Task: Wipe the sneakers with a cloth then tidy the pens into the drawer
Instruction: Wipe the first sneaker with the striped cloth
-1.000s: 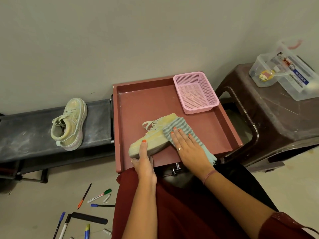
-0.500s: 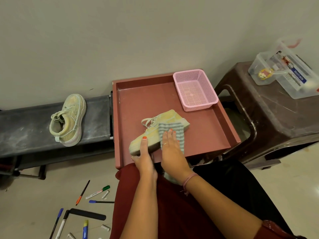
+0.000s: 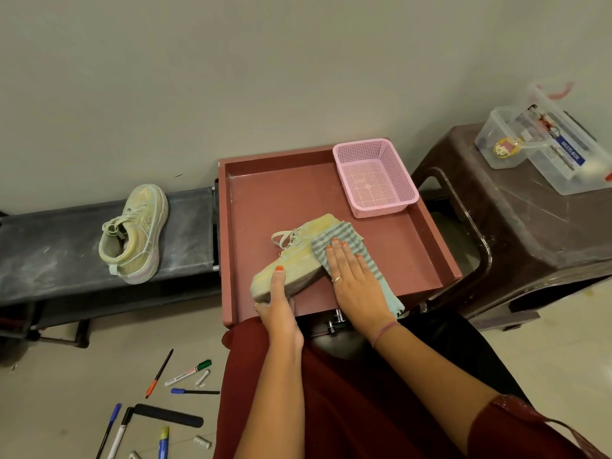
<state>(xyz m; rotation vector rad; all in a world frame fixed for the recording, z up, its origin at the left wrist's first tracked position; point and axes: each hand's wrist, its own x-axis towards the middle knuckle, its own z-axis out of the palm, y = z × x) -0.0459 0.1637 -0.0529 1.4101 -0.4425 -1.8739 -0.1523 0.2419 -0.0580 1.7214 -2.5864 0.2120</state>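
In the head view, the left hand gripped the heel end of 1 sneaker lying on its side in the red drawer. The right hand, fingers straight, pressed the striped cloth on the toe end. A pink basket stood in the far corner. The other sneaker lay on the bench, the pens on the floor.

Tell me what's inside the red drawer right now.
The red drawer holds a pink basket, seemingly empty, and a sneaker on its side. A striped cloth and both hands hide part of the floor.

drawer: sneaker, basket | bench: second sneaker | floor: pens
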